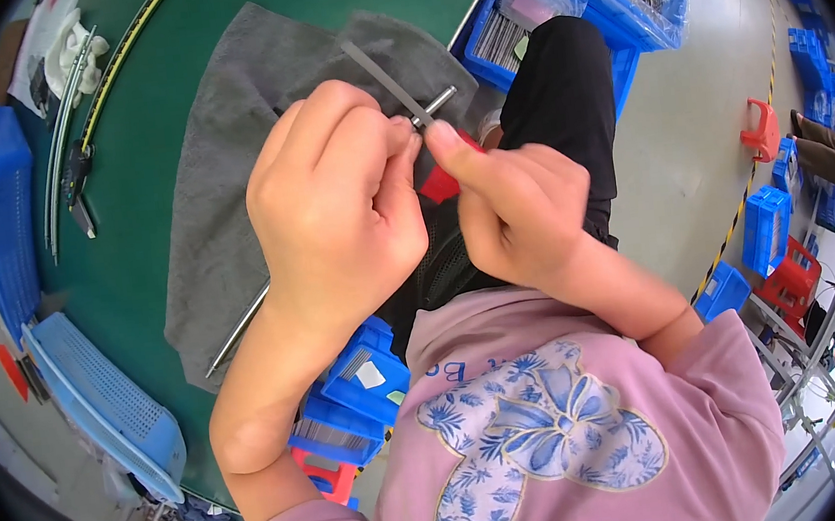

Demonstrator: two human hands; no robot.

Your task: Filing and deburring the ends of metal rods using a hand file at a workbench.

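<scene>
My left hand [336, 193] is closed over the grey cloth, its fingers pinching a shiny metal rod [440, 100] near the rod's end. Below my left forearm a longer piece of metal rod [238, 330] shows against the cloth; the hand hides whether both are one rod. In my closed right hand [522, 195] is a flat grey file [377, 71], thumb along it, its blade slanting across the rod by my left fingertips. A red piece [438, 185] sits between the hands, partly hidden; whether it belongs to the file I cannot tell.
The grey cloth [221, 199] lies on a green table [127, 273]. Thin rods [61, 154], a yellow tape measure [121, 53] and a cutter knife [78, 183] are at left, near a light-blue basket [109, 401]. Blue bins [626, 75] with metal parts stand beyond my knee.
</scene>
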